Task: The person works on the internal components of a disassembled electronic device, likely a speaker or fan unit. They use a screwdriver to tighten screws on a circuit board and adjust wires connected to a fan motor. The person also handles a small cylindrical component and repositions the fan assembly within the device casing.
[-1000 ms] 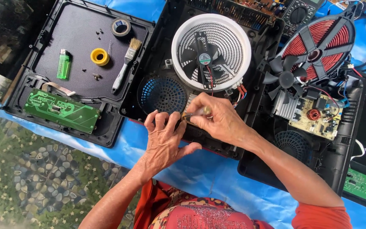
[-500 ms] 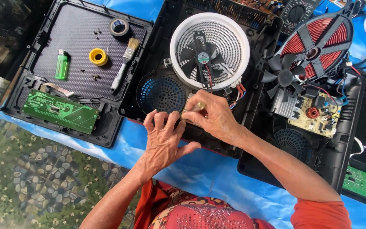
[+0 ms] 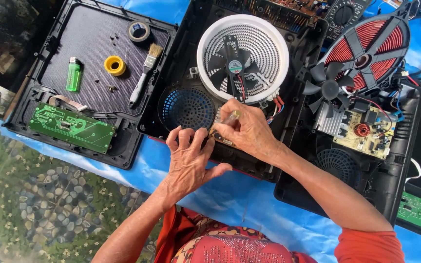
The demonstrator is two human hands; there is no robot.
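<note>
- A screwdriver (image 3: 231, 118) with a clear handle is clamped in the right hand (image 3: 249, 131), over the black cooker housing (image 3: 171, 73), below the white coil disc (image 3: 242, 57).
- The left hand (image 3: 188, 163) is laid on the housing's front edge, fingers curled, nothing seen gripped.

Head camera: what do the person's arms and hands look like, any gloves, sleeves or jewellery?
Both hands, left hand and right hand, are bare: no gloves, and no rings or watch that I can make out. Forearms are uncovered. An orange-red short sleeve shows at the right upper arm; the left arm's sleeve is not clearly visible.
</note>
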